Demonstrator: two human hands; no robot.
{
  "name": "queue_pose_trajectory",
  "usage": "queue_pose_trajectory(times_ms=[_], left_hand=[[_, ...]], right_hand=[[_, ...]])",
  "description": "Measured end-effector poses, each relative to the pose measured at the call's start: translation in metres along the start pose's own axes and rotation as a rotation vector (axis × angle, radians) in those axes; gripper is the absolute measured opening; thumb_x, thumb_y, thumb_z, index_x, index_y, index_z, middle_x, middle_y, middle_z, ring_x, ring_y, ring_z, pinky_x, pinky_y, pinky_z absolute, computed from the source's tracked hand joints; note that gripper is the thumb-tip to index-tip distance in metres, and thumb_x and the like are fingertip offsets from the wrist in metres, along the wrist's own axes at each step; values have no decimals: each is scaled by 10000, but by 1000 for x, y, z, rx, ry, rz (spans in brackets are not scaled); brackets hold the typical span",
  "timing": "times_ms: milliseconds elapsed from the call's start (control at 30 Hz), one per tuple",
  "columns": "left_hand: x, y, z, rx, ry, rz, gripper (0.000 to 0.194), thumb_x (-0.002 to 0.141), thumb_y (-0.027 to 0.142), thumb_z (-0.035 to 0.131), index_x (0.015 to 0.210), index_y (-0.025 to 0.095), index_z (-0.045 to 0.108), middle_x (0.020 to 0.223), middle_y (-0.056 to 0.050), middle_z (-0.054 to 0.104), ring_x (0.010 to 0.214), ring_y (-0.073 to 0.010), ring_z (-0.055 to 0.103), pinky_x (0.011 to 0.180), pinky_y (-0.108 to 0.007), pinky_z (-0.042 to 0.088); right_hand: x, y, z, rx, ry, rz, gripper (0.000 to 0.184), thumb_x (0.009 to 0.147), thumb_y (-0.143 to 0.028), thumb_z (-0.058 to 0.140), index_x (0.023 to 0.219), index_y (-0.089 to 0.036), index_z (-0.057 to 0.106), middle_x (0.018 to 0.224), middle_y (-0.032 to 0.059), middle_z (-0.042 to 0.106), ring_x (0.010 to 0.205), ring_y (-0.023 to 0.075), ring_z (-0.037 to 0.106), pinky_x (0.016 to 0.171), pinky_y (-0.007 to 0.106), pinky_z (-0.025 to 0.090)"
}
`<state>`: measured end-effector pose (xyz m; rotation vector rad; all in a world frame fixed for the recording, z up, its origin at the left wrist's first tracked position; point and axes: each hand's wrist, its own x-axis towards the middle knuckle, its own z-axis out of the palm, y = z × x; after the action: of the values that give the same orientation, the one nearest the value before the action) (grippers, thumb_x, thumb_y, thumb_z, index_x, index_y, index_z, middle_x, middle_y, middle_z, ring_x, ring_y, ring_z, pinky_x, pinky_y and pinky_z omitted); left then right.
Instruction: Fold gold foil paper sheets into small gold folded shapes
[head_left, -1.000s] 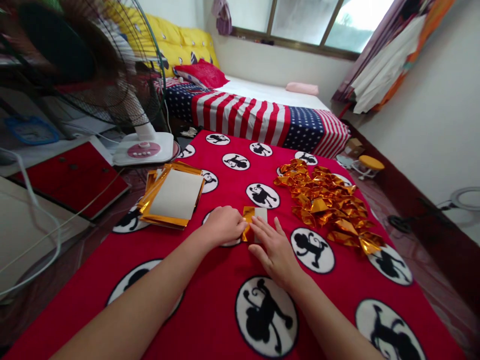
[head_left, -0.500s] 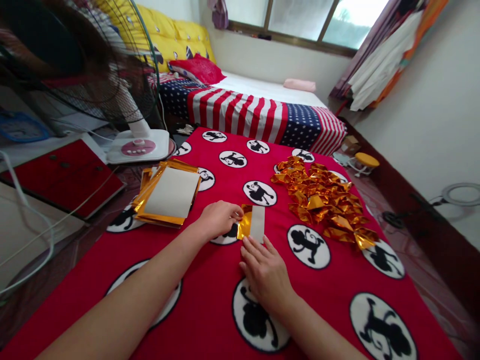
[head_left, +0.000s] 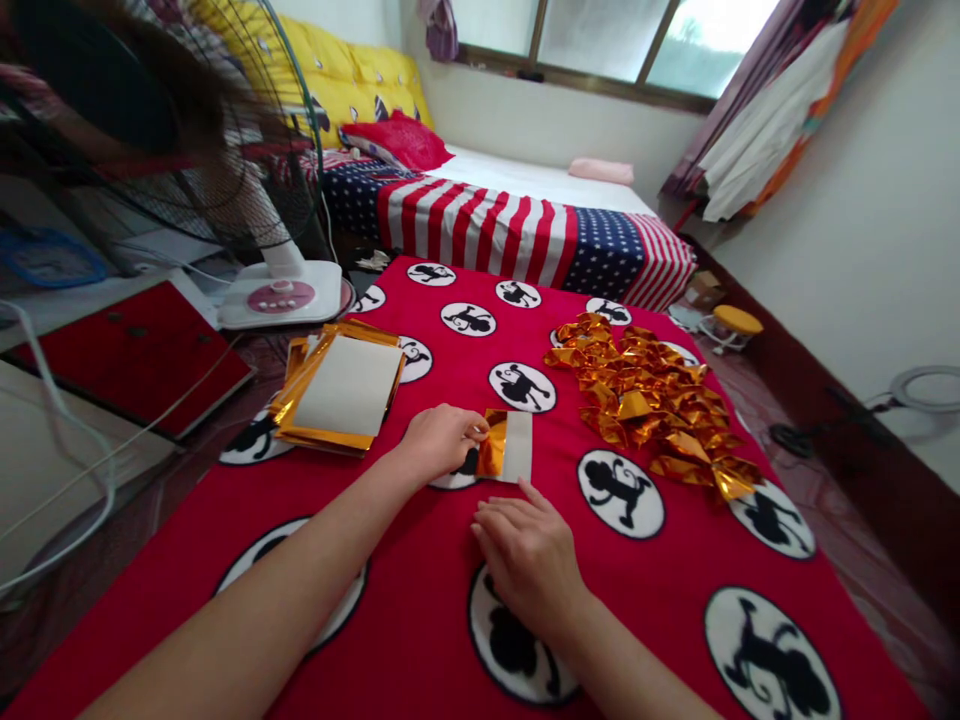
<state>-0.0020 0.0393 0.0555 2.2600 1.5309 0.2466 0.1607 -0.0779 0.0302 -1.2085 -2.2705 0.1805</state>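
Here, just below frame centre on red cloth (head_left: 420, 600), a folded gold-and-grey paper (head_left: 508, 446); left hand (head_left: 446, 440) curled at its left edge, grip unclear; right hand (head_left: 531, 550) open at its lower edge. Best to match edges squarely, hold steady, then crease firmly.

The folded paper (head_left: 518, 448), gold foil on its left and pale grey on its right, lies flat, well inside the red cloth's (head_left: 420, 640) side edges.
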Motion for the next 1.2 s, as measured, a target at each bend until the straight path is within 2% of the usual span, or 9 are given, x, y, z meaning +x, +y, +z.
queue_pose_trajectory(times_ms=[67,167,300,400,500,600,867,1033,1200], left_hand=[[-3,5,-1,94,26,30,271,834,242,598,1047,337,737,975,-20,771,902,-208,694,739,-277,481],[-4,12,-3,243,66,196,261,848,188,559,982,295,756,896,-58,757,889,-244,655,769,-348,461],[5,8,3,265,128,479,229,830,136,577,942,243,746,1057,-72,716,1036,-245,592,840,-370,431],[15,-3,13,188,113,585,258,846,139,579,1029,254,718,1227,-46,665,1163,-226,559,935,-376,416],[18,-13,18,101,85,601,289,865,127,556,1077,258,703,1257,-33,653,1152,-204,584,962,-353,434],[12,-18,15,53,78,568,272,863,158,590,1100,236,699,1217,-56,663,1087,-201,614,934,-325,471],[-18,-21,2,219,114,545,318,809,165,674,1123,212,668,1147,-82,657,1072,-232,592,919,-371,466],[-11,-19,7,279,159,756,158,900,178,577,1006,194,692,1094,-62,686,1029,-199,610,924,-365,436],[-2,-20,8,291,200,914,172,924,209,554,1042,190,678,1024,-49,712,920,-173,630,904,-344,442]], right_hand=[[1,4,-8,0,56,37,146,933,-178,519,926,-210,661,830,28,717,783,178,661,975,424,463],[4,15,-12,11,96,99,161,910,-147,523,995,-203,647,1006,80,687,917,219,623,852,379,507],[2,30,-6,34,77,139,255,872,-82,523,1074,-206,616,1136,88,648,1036,247,587,1013,476,428],[-1,36,-2,54,80,177,235,875,-75,506,1041,-211,603,1131,91,641,1034,248,581,970,460,459],[-1,40,-2,63,99,199,226,869,-66,501,1015,-212,593,1126,96,636,1028,248,579,903,423,493],[1,42,-2,52,108,198,260,841,-46,510,1026,-209,592,1150,102,626,1058,255,573,928,433,488],[6,46,-3,40,103,186,354,809,-39,532,1114,-209,592,1199,111,607,1109,270,556,977,462,474],[7,47,-1,43,100,199,319,825,-43,529,1088,-210,602,1127,96,638,1036,252,585,908,414,508],[4,51,1,98,141,209,304,834,-44,522,1082,-206,594,1117,96,641,1041,233,589,925,392,507]])
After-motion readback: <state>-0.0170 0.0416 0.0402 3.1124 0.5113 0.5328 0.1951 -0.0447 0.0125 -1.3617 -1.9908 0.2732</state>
